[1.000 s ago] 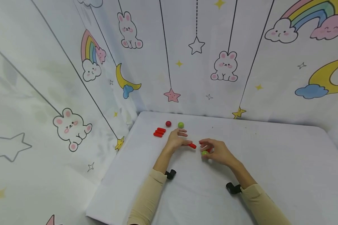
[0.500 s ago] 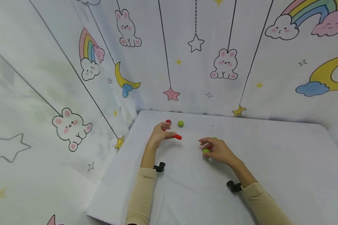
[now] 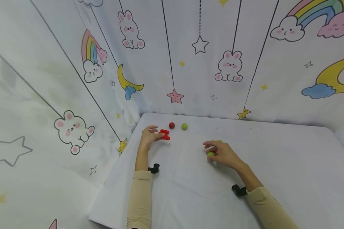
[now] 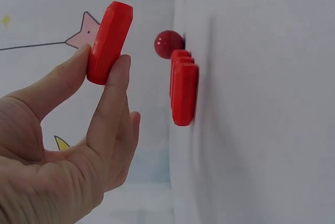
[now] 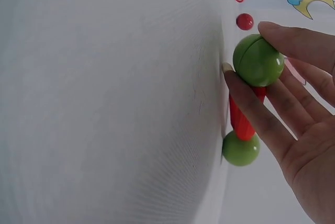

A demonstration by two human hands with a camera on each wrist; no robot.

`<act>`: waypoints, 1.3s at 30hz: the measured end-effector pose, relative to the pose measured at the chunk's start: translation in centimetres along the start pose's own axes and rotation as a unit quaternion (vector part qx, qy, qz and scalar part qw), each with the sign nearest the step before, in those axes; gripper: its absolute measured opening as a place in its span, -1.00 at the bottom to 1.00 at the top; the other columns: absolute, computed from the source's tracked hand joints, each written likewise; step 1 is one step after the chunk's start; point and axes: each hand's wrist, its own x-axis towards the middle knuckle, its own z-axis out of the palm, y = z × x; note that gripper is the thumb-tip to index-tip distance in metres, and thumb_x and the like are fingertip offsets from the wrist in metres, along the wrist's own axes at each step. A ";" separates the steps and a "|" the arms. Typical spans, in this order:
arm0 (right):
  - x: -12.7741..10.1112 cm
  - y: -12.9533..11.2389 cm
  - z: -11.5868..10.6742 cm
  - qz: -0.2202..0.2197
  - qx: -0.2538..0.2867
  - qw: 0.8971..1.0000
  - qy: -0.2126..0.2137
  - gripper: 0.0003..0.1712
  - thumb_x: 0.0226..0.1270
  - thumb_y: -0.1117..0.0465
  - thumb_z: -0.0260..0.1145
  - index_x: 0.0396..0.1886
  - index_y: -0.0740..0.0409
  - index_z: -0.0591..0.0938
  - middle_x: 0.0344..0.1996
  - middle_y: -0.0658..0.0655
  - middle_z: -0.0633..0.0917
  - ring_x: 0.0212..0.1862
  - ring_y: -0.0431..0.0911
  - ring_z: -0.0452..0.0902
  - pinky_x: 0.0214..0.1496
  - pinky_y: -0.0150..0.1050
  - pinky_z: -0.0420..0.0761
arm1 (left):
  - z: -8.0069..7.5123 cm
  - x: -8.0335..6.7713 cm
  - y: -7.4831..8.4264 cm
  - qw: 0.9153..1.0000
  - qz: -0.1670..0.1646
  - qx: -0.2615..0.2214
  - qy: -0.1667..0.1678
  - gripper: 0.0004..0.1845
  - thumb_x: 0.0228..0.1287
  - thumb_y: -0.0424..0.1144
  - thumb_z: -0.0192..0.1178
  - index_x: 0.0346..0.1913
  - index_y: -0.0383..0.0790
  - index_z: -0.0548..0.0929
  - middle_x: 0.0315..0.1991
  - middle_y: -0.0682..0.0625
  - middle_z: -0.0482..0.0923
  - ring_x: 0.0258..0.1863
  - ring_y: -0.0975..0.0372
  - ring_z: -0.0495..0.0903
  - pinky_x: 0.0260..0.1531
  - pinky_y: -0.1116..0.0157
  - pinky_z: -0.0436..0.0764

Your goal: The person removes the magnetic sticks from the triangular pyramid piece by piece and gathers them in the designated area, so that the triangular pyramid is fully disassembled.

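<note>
The short red plastic rod point(image 4: 109, 42) is pinched between the thumb and forefinger of the left hand point(image 3: 149, 136), held just clear of the white table point(image 3: 275, 165) at its far left part. Right beside it, three more red plastic rods point(image 4: 182, 89) lie side by side on the cloth, touching one another. In the left wrist view the held rod sits apart from this row, tilted a little against it.

Just beyond the row rest a small dark red ball point(image 3: 171, 125) and a green ball point(image 3: 184, 126), near each other but not touching.

Nearer the middle of the table, the right hand point(image 3: 222, 153) has its fingers curled about a green plastic ball point(image 5: 258, 60), thumb on one side and fingertips on the other. Below this ball another red rod point(image 5: 244, 116) stands joined to a second green ball point(image 5: 241, 149), which rests on the table. Whether the upper ball is seated on the rod or only touching it cannot be told.

The likely slips are small ones. The pinch on the held rod covers only its lower end, so it could pivot or drop and scatter the neat row. A careless brush by the left hand could also send either loose ball rolling across the smooth cloth. On the right side, a sideways push on the upper ball might tip the upright rod off its lower ball.
</note>
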 end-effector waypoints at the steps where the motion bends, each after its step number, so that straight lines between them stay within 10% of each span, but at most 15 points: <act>1: 0.0 0.0 0.0 0.000 -0.001 1.000 -0.001 -0.22 0.08 0.47 0.62 0.35 0.22 0.58 0.07 0.24 0.73 0.02 0.06 0.77 -0.09 -0.20 0.75 | -0.1 0.0 -0.1 1.000 -0.002 0.008 0.006 -0.30 0.24 -0.44 0.47 0.42 -0.30 0.45 0.43 -0.36 0.35 0.09 -0.09 0.67 0.00 0.22 0.74; 21: 0.0 0.3 0.3 0.008 -0.027 1.000 -0.002 -0.24 0.10 0.44 0.62 0.35 0.17 0.59 0.07 0.20 0.74 0.02 -0.01 0.77 -0.05 -0.14 0.76 | -2.0 1.2 -2.4 0.996 -0.013 0.063 0.061 -0.28 0.22 -0.38 0.50 0.41 -0.41 0.45 0.32 -0.38 0.45 0.04 -0.04 0.66 0.11 0.14 0.68; 39: 0.0 -0.2 0.3 0.022 -0.030 0.999 -0.005 -0.25 0.09 0.45 0.62 0.33 0.20 0.61 0.06 0.19 0.74 0.01 -0.04 0.76 -0.03 -0.13 0.74 | -1.7 1.8 -2.9 0.998 -0.030 -0.011 0.061 -0.32 0.30 -0.51 0.38 0.44 -0.46 0.35 0.30 -0.39 0.33 0.08 -0.19 0.69 0.02 0.02 0.72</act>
